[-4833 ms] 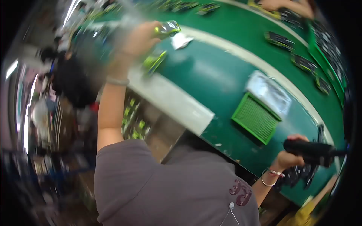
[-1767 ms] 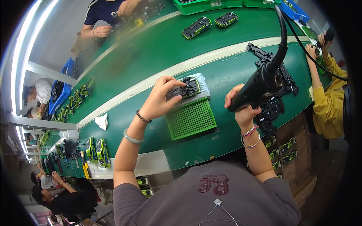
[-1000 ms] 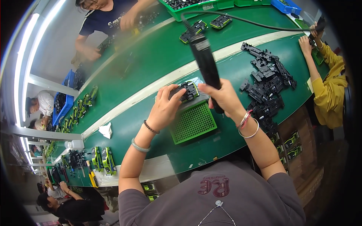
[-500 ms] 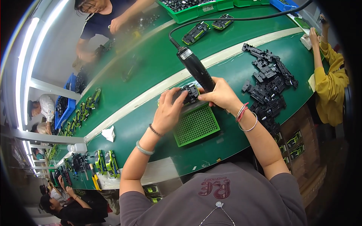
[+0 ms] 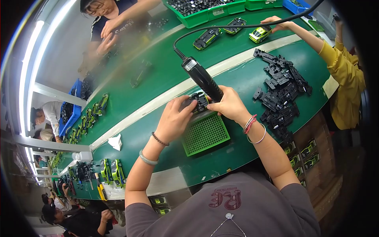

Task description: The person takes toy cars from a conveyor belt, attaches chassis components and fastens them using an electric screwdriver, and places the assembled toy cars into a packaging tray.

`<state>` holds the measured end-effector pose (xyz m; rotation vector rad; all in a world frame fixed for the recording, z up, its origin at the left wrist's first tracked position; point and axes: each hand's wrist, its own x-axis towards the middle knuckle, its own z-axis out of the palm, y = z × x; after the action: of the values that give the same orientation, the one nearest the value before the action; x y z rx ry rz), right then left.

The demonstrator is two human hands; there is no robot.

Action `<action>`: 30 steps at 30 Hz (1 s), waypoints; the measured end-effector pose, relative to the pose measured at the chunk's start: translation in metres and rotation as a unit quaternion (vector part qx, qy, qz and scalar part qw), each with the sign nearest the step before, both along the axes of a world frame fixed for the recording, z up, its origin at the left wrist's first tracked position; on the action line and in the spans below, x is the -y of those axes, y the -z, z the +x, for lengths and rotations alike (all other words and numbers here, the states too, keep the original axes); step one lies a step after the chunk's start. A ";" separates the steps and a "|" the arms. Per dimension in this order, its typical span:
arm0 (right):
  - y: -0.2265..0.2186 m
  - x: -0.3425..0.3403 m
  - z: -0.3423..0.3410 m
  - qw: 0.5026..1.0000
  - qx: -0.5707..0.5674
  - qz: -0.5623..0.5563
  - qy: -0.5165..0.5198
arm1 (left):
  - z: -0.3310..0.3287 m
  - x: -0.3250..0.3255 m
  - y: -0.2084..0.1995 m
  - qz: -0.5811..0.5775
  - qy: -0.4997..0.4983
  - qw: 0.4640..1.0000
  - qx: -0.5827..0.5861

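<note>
In my right hand is a black electric screwdriver with a cord, tilted so its lower end is hidden by the fingers. My left hand grips a toy car, its black underside facing up. The right thumb and fingers are at the car's right end; whether they also grip it I cannot tell. A green perforated basket sits on the table just below both hands. To the right of my right hand lies a heap of black plastic chassis parts.
Overturned toy cars lie across the pale strip. Beyond them stands a green bin of small dark parts. At right, a co-worker's hand touches a green car. Two cars and a yellow-handled tool lie at left.
The co-worker in yellow has reached in from the right, and a green car now stands at that hand. The screwdriver and my hands have shifted only slightly.
</note>
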<state>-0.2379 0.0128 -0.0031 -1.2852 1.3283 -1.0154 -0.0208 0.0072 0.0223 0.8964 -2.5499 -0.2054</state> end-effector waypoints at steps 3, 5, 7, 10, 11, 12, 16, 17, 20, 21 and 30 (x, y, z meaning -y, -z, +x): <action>-0.003 -0.002 0.000 1.000 0.021 -0.002 0.003 | 0.002 -0.002 0.000 -0.027 -0.001 0.999 0.034; -0.005 -0.001 0.003 1.000 0.009 -0.003 0.009 | 0.002 -0.004 0.002 -0.037 0.000 0.998 0.044; -0.005 -0.001 0.004 1.000 -0.005 -0.003 0.016 | 0.003 -0.005 0.007 -0.083 -0.019 0.995 0.058; -0.010 -0.004 0.005 0.999 0.034 -0.017 0.029 | 0.005 -0.002 0.012 -0.084 -0.019 0.996 0.037; -0.025 -0.010 0.003 0.996 0.066 -0.042 0.053 | 0.006 -0.002 0.014 -0.081 -0.024 0.996 0.033; -0.036 -0.014 0.001 0.990 0.097 -0.066 0.078 | 0.006 -0.001 0.015 -0.073 -0.027 0.997 0.023; -0.061 -0.020 0.000 0.948 0.229 -0.210 0.063 | 0.006 0.001 0.015 -0.062 -0.030 0.998 -0.008; -0.065 -0.020 0.006 0.943 0.250 -0.207 0.069 | 0.008 0.001 0.016 -0.069 -0.034 0.997 -0.016; -0.049 -0.020 0.020 0.940 0.259 -0.215 0.062 | 0.010 0.003 0.017 -0.060 -0.024 0.998 -0.009; -0.042 -0.019 0.025 0.934 0.264 -0.229 0.074 | 0.009 0.003 0.016 -0.059 -0.022 0.998 -0.013; -0.016 -0.017 0.041 0.939 0.266 -0.212 0.053 | 0.011 0.001 0.019 -0.060 -0.024 0.998 -0.025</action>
<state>-0.1973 0.0299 0.0126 -1.1297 0.7881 -1.6533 -0.0093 0.0063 0.0033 0.8932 -2.4638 -0.0575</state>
